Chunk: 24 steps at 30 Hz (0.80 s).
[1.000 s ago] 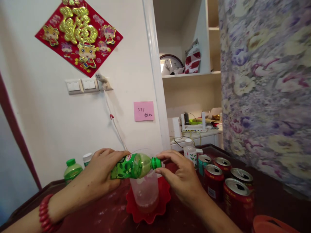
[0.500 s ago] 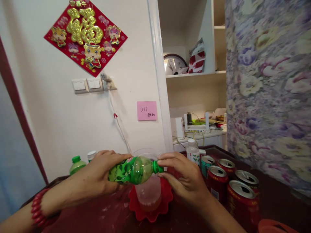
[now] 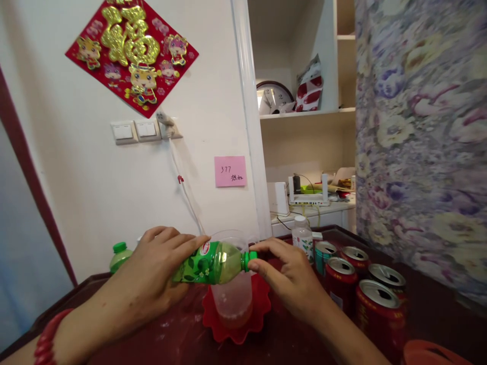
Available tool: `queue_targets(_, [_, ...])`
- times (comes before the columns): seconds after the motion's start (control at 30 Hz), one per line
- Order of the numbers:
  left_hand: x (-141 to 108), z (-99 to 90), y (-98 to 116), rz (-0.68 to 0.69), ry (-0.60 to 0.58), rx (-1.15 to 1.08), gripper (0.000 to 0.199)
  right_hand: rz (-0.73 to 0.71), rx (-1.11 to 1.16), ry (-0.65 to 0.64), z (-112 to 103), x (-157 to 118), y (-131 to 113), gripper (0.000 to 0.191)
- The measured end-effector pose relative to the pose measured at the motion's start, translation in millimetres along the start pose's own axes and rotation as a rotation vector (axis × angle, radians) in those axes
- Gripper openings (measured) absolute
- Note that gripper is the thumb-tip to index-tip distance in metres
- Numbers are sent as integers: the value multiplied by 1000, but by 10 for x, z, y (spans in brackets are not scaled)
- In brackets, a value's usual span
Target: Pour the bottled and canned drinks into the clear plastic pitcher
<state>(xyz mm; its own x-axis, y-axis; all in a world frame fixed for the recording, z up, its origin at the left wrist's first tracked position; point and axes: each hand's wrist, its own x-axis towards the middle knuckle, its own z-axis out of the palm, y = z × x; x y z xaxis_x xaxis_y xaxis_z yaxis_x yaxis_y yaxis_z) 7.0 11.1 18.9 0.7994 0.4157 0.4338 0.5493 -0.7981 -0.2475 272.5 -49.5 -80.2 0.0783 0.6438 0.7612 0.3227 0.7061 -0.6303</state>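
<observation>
L hand (image 3: pixel 162 271) curled, gripping; R hand (image 3: pixel 287 271) opp., pinching.

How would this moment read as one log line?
left hand: holding green-labelled plastic bottle sideways | right hand: gripping its green plastic cap | beyond bottle: translucent plastic pitcher on red scalloped dish

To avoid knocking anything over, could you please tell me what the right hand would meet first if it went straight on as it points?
The right hand would meet the green bottle cap first, and appears to be touching it now.

Clear container (image 3: pixel 231 304) partly hidden behind green bottle (image 3: pixel 209 264), orange item (image 3: pixel 429 353) cropped below
</observation>
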Motion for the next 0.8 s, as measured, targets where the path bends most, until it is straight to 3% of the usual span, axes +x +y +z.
queue_targets(0.17, [-79, 60, 54, 56, 144, 98, 64, 209, 158, 22, 14, 7, -38, 29])
queue_targets(0.33, [-81, 95, 47, 39, 141, 107, 66, 251, 195, 45, 21, 9, -80, 37])
queue_targets(0.6, [-58, 79, 51, 12, 150, 108, 58, 284, 138, -36, -4, 14, -141, 36])
queue_targets(0.8, [-57, 47, 209, 54, 269, 236, 59, 270, -50, 19, 46, 6, -123, 69])
